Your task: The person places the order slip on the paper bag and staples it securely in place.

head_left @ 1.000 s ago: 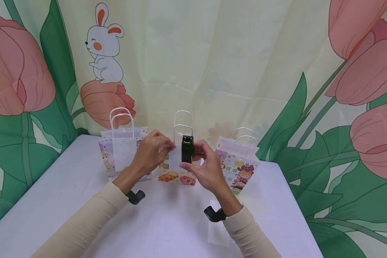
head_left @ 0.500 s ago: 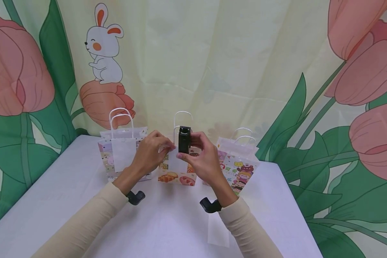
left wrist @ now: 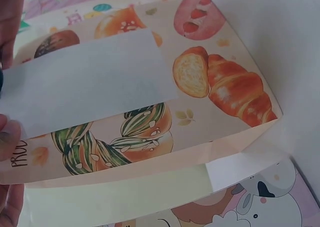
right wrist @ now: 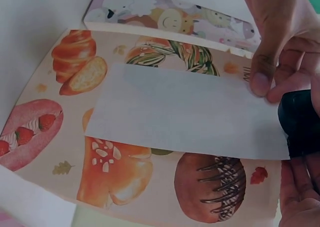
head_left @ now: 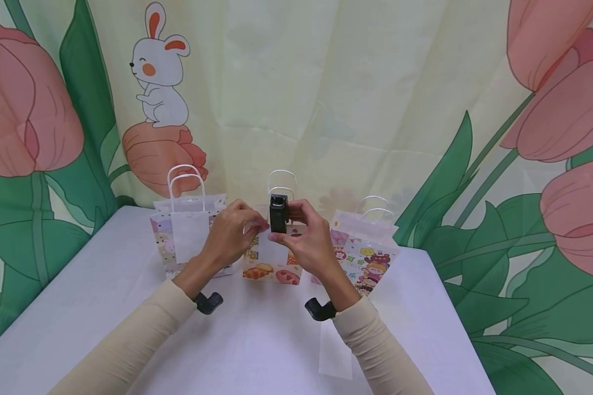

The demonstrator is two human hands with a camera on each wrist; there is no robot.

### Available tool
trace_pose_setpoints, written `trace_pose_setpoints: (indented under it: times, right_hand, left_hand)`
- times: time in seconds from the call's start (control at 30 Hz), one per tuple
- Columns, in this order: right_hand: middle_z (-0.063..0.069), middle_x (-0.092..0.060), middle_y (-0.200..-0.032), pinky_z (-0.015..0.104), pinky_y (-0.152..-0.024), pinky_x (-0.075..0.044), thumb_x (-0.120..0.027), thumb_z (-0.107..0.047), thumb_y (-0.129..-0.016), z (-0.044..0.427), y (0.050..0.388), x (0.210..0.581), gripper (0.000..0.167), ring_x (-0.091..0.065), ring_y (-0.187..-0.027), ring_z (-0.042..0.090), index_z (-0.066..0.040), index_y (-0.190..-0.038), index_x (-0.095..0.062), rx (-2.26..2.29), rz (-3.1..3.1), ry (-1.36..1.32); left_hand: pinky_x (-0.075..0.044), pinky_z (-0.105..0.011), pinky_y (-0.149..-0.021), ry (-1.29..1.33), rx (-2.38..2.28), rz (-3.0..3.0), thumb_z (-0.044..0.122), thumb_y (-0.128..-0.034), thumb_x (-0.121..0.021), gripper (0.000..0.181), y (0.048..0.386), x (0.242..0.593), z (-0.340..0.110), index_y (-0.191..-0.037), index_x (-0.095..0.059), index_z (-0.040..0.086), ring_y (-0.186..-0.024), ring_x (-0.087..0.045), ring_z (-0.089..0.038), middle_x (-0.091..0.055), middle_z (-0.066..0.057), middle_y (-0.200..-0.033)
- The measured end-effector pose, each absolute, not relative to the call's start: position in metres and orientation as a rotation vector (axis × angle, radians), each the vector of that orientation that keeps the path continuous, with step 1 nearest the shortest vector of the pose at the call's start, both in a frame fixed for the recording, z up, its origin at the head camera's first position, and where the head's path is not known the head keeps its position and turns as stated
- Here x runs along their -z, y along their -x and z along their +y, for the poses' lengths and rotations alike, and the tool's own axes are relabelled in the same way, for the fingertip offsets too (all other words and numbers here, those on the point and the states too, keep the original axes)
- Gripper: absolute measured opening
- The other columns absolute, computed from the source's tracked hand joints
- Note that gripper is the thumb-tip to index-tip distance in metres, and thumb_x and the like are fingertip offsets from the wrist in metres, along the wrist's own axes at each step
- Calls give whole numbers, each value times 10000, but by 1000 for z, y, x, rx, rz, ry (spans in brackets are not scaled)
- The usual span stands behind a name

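Observation:
Centre of the head view, a paper bag printed with breads stands upright, its white handles raised. A white paper slip lies flat against its front, reaching its top edge. My left hand pinches the slip and the bag's top edge at the left corner. My right hand grips a small black stapler between thumb and fingers. In the right wrist view the stapler sits at the slip's top end, beside my left thumb. Whether its jaws are pressed together cannot be seen.
Left of it stands a cartoon-animal paper bag with a white slip on its front. Right stands a colourful cartoon bag, partly behind my right hand. Another white slip lies on the table near my right forearm. A printed curtain hangs behind.
My right hand has brought the stapler left and slightly up, toward my left hand at the bag's top edge. The left hand has stayed in place.

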State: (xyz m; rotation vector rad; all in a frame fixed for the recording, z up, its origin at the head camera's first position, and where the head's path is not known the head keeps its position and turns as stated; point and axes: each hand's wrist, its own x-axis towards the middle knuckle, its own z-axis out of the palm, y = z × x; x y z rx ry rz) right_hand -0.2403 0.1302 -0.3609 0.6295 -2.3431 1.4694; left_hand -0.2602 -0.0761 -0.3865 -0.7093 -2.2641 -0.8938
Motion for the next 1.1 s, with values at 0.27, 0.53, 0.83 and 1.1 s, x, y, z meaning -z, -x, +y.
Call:
trace_pose_setpoints:
  times: [0.27,0.53,0.83,1.1]
  right_hand:
    - [34,-743,-1269,438,-1046,-589,-925,-177,-807,131,241,362,612,-708,-1212,229,-163,-1334,-614,-1419,-2381,-630]
    - [58,-737,-1286,438,-1066,-579,-921,-176,-817,133,242,364,634,-698,-1229,240,-157,-1344,-568,-1324,-2448,-597]
    - [81,-731,-1322,522,-1123,-530,-909,-149,-831,135,246,362,641,-674,-1280,259,-147,-1349,-532,-1304,-2516,-639]
    - [103,-727,-1294,470,-1024,-597,-865,-146,-877,135,246,363,610,-685,-1254,285,-126,-1415,-579,-1309,-2562,-652]
  left_hand:
    - [-600,-392,-789,700,885,-2267,69,-859,-881,125,259,386,-76,-978,-854,96,-871,-624,-201,-764,-47,-880]
    - [-596,-378,-778,688,922,-2279,59,-862,-876,121,259,385,-76,-972,-855,103,-861,-616,-187,-745,-45,-890]
    - [-584,-368,-766,692,922,-2275,64,-866,-876,112,259,385,-76,-969,-853,101,-852,-603,-187,-741,-45,-884]
    - [-587,-355,-770,689,919,-2272,69,-865,-878,109,260,386,-77,-963,-855,112,-852,-607,-174,-750,-34,-888]
